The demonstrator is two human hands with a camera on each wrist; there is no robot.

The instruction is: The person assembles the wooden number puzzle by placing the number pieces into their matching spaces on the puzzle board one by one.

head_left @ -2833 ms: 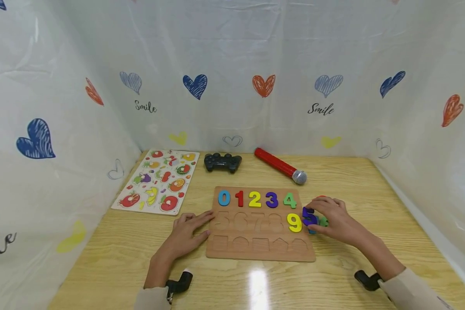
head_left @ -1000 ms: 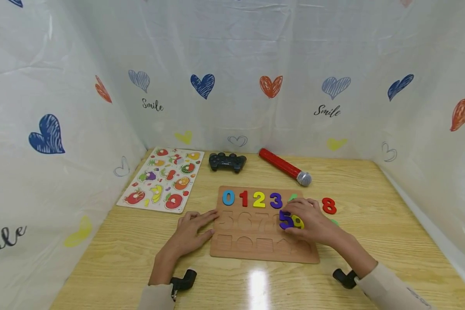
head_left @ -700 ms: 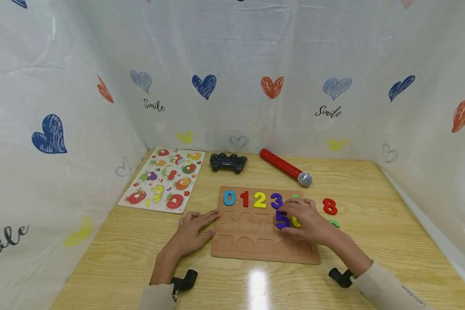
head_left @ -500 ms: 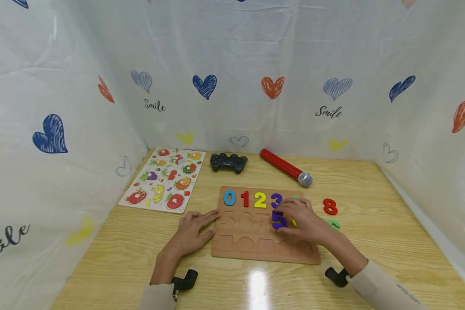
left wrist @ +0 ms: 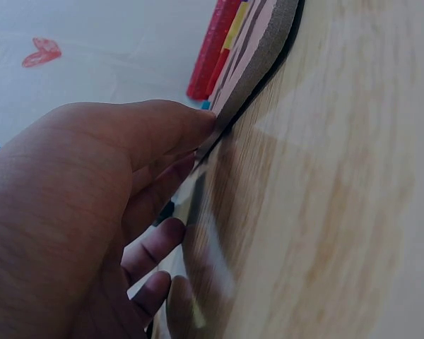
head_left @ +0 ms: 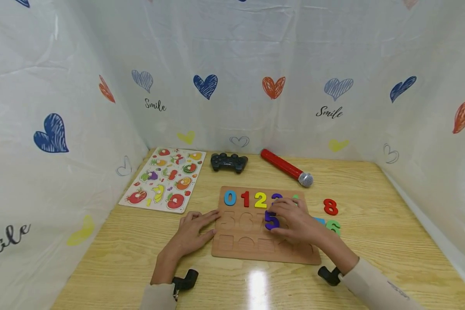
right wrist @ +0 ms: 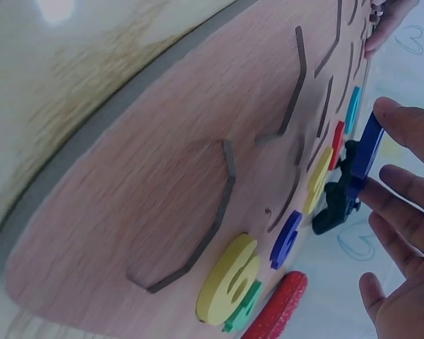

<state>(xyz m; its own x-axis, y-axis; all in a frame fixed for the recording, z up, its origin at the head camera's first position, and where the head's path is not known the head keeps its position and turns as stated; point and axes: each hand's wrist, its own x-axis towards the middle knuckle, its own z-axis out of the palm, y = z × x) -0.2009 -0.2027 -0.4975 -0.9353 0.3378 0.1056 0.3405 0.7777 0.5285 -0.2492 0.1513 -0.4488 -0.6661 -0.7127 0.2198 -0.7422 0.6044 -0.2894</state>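
Note:
My right hand pinches a purple number 5 between thumb and fingers, above the middle row of a wooden number puzzle board. In the right wrist view the 5 is tilted and off the board. Fingers of my left hand rest on the board's left edge; in the left wrist view the thumb touches that edge. Numbers 0, 1, 2, 3 and 4 sit in the top row. A yellow 9 shows in the right wrist view, hidden by my hand in the head view.
Right of the board lie a red 8, a green 6 and a partly hidden blue piece. Behind are a fruit puzzle, a black game controller and a red microphone. A printed curtain surrounds the table.
My right hand has carried the purple 5 leftward from beside the board's right edge to over its middle row. The red 8 and green 6 came into view. My left hand stays at the board's edge.

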